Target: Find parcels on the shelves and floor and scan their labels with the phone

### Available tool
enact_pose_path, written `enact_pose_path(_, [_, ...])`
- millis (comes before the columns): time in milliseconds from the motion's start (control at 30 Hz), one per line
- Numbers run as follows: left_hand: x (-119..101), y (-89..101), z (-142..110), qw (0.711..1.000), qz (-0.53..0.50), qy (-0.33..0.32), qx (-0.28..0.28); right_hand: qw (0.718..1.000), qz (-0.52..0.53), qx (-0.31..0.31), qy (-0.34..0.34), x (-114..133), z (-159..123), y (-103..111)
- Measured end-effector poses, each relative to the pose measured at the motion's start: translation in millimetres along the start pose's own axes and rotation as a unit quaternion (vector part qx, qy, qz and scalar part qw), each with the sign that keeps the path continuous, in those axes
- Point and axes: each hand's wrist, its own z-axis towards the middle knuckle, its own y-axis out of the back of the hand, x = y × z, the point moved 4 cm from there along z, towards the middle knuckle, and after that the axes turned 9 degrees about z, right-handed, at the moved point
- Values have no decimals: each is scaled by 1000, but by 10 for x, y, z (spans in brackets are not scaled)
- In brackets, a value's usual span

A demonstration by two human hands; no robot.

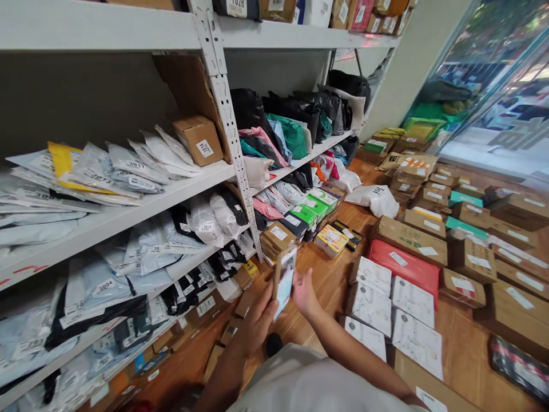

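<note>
Low in the middle of the view, my left hand [259,320] is closed around a smartphone [285,286] in a pale case. The phone is held upright and tilted, its lit screen turned toward the right; what it displays is too small to read. Just right of the screen is my right hand [305,293], its fingers bent loosely and slightly apart, with nothing visible in them. Whether a fingertip touches the screen I cannot tell. Behind the phone, a brown carton [277,236] stands by the foot of the shelving.
White metal shelving [223,109] on the left holds labelled mailing bags [137,177] and a brown box [199,140]. Rows of cartons [412,234], white boxes [371,306] and a flat red parcel [401,263] cover the wooden floor at right. A glass front [493,114] is beyond.
</note>
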Motion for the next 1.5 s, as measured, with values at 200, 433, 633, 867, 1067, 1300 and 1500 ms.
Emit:
enact_pose_path(200, [-312,-25,-73,969,187,-159,25,998,52,8,23,-176,59,82])
enact_pose_path(433, [184,318,130,997,-28,59,-41,986,157,-48,9,-388,50,-61])
enact_pose_path(633, [556,725,378,986,67,151,-18,937,285,-127,-154,-824,-65,102])
enact_pose_path(867, [1220,1680,571,955,70,241,-160,905,318,-187,-213,-1002,68,753])
enact_pose_path(1067, [1247,1817,774,948,47,248,-193,930,257,-172,-201,-884,441,971])
enact_pose_path(1300, [888,762,1428,971,-112,207,-32,958,178,-69,-214,-835,1148,625])
enact_pose_path(1500, [599,505,1901,956,-248,144,-65,972,131,11,-195,-685,1809,345])
